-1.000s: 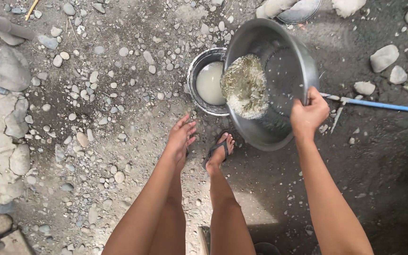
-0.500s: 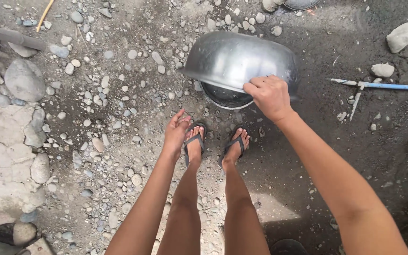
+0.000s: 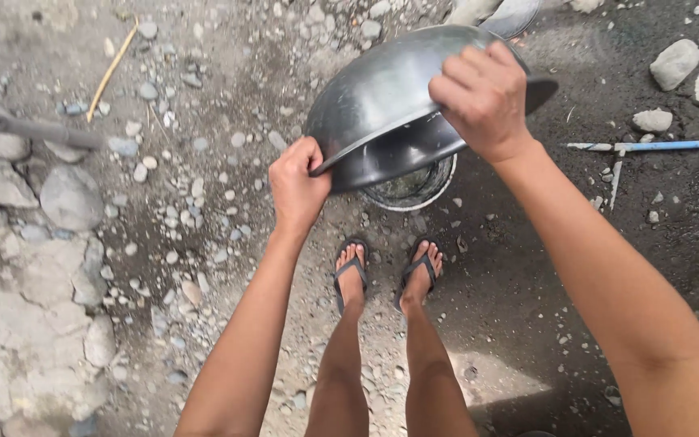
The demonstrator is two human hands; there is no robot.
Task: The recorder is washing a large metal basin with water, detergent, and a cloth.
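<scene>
The left hand (image 3: 298, 184) was closed on the near rim of a large metal bowl (image 3: 382, 97), thumb on top and fingers curled under the edge. The right hand (image 3: 483, 97) was clamped over the opposite rim, fingers folded across the bowl's outer wall and knuckles up. Between the 2 hands the bowl was tipped steeply, almost upside down, its dark outside facing up and its mouth turned down. Directly under it, below and between the hands, stood a smaller round pot (image 3: 416, 188) on the ground, only its near rim and a little of its inside showing; what it held could not be told. The bowl's lower lip hung just above the pot's rim; whether they touched could not be told. Just nearer than the pot, below the left hand, were the person's 2 feet in flip-flops (image 3: 349, 271), side by side on the gravel (image 3: 204, 202). Right of the right hand a thin blue rod (image 3: 673, 145) lay flat on dark wet soil (image 3: 657, 267), well apart from the bowl. Far to the left of the left hand were pale stones (image 3: 66, 198), a grey bar (image 3: 26, 128) lying across them, and a thin stick (image 3: 111, 69) beyond it. More loose stones (image 3: 675, 63) lay beyond the right hand.
</scene>
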